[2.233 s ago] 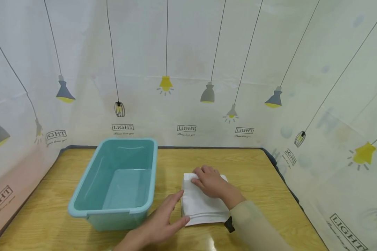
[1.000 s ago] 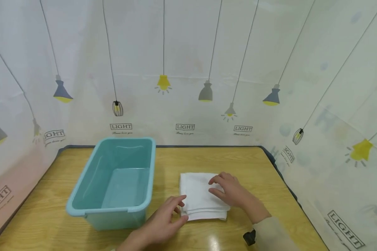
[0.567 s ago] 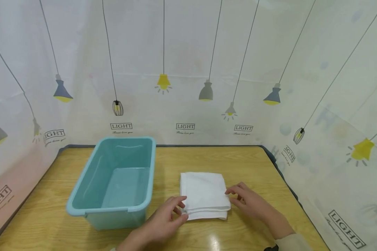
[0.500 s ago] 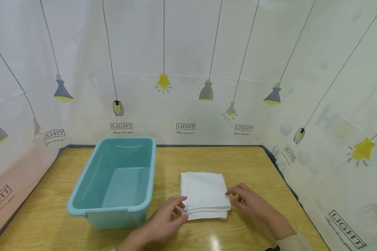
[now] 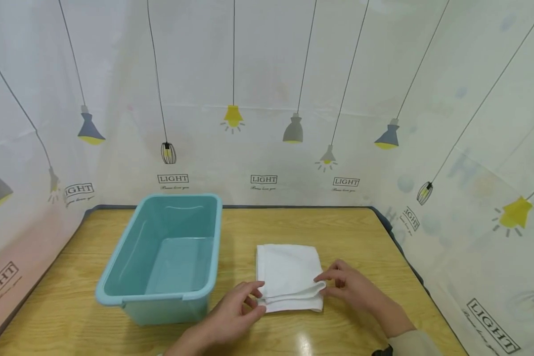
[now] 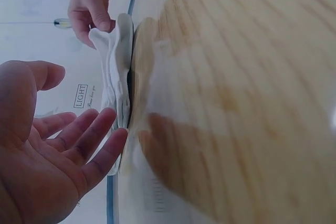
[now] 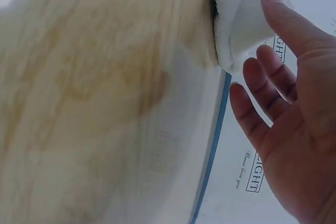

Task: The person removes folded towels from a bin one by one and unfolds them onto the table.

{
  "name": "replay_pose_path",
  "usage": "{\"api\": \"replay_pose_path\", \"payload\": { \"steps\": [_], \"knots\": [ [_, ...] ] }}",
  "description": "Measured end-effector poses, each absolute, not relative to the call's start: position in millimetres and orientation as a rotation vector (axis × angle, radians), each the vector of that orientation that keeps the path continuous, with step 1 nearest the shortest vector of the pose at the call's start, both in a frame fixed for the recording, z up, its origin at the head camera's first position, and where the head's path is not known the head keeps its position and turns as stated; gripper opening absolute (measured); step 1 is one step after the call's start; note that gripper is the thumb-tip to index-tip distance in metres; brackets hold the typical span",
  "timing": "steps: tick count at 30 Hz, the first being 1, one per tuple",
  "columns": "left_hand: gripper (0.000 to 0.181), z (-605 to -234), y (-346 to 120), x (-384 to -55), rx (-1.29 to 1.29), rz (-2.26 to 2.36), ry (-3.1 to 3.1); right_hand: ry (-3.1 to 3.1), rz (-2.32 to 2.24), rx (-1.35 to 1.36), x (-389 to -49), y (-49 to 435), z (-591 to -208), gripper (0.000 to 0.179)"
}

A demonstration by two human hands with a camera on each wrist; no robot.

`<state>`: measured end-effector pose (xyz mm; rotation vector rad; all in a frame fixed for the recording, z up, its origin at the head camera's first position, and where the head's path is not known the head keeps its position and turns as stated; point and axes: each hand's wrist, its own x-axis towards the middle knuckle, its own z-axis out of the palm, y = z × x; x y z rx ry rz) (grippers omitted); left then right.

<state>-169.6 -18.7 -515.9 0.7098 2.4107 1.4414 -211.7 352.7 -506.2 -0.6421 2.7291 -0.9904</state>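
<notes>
A white towel [image 5: 289, 269], folded into a thick square, lies on the wooden table. My right hand [image 5: 353, 291] pinches the top layer at its near right corner between thumb and fingers, and that corner is raised a little. In the left wrist view the towel [image 6: 116, 66] is seen edge-on, its upper fold lifted away from the layers below. My left hand [image 5: 231, 314] sits at the near left corner, fingers loosely bent and holding nothing, fingertips right at the towel's edge. The right wrist view shows my right thumb against the cloth [image 7: 236, 19].
A blue-green plastic tub [image 5: 157, 298] with nothing in it stands on the table [image 5: 249, 222], left of the towel. A printed backdrop [image 5: 267, 64] with lamp drawings encloses the table at the back and both sides.
My right hand slid off the towel's top to its right side, then took hold of the near right corner and raised it slightly. The left hand has hardly moved.
</notes>
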Motion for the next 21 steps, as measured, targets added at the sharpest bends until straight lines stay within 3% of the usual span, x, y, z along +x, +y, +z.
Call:
{"api": "replay_pose_path", "payload": {
  "steps": [12, 21],
  "knots": [
    [0.020, -516.9, -18.2, -169.3, 0.711, 1.461, 2.413, 2.805, -1.171, -0.459, -233.1, 343.4, -507.8, 0.022],
    [0.019, -523.8, -16.1, -176.4, 0.719, 1.317, 2.533, 2.824, -1.227, -0.335, -248.1, 334.7, -503.3, 0.026]
  ]
}}
